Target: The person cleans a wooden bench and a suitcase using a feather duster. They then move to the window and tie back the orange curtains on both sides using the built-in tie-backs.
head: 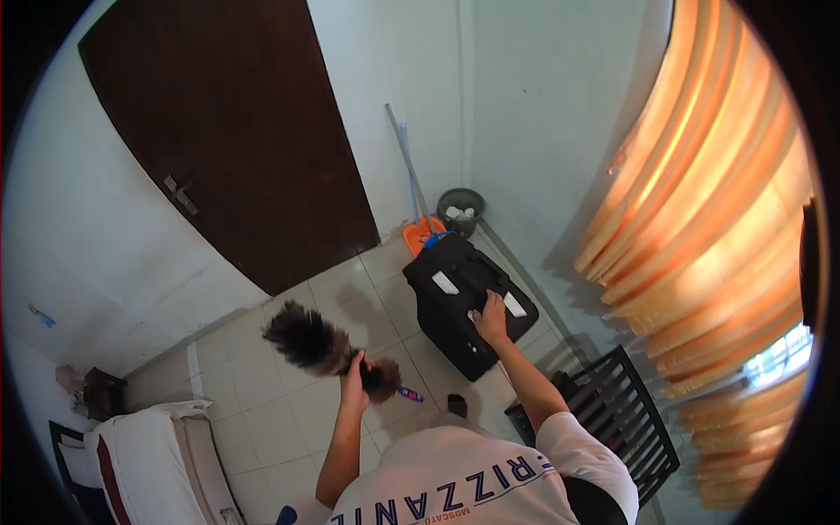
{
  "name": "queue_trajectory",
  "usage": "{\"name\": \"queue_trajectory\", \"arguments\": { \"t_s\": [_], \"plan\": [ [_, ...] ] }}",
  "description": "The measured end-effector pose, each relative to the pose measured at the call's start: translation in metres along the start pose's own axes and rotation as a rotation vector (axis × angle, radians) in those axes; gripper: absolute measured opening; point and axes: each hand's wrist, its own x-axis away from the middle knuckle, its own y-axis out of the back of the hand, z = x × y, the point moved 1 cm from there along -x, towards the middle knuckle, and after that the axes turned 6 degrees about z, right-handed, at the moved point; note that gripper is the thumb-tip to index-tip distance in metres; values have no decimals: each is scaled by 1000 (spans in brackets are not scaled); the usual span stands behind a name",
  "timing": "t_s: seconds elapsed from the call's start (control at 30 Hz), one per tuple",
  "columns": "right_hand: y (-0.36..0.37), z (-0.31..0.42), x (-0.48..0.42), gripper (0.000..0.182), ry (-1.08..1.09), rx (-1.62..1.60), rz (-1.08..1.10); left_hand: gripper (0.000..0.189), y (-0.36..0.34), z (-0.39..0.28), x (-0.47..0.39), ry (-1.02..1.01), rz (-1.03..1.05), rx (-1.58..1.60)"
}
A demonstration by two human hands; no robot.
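Observation:
My left hand is closed around a feather duster, whose dark plumes point up and left over the tiled floor. A brown tuft of it spreads to the right of my fingers, and a short purple handle end shows beyond. On the upper face of a black suitcase rests my right hand, near a white label. Another white label is on the same face. Whether the right fingers grip any part of the suitcase is not clear.
Behind the suitcase are an orange dustpan, a long pole and a grey bin with white scraps. A black slatted chair stands at right below orange curtains. A bed is at lower left, a brown door ahead.

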Motion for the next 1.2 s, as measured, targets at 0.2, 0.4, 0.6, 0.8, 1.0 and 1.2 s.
{"name": "queue_trajectory", "arguments": {
  "t_s": [0.2, 0.4, 0.6, 0.8, 1.0, 1.2],
  "plan": [
    [-50, -45, -61, 68, -253, 184, 254, 23, 37, 8, 10, 84, -292, 43],
    [-57, -38, -78, 37, -318, 285, 175, 27, 140, 76, 11, 77, -279, 18],
    [-52, 21, -56, 47, -156, 80, 252, 17, 190, 80, 4, 221, -237, 199],
    [-11, 136, -69, 48, -60, -74, 91, 31, 233, 75, -19, 254, -386, 62],
    [154, 256, -48, 23, -195, -743, 104, 42, 296, 110, -42, 398, -437, 257],
    [272, 244, 18, 25, -1, -868, -117, 50, 332, 100, -127, 150, -50, 374]
  ]
}}
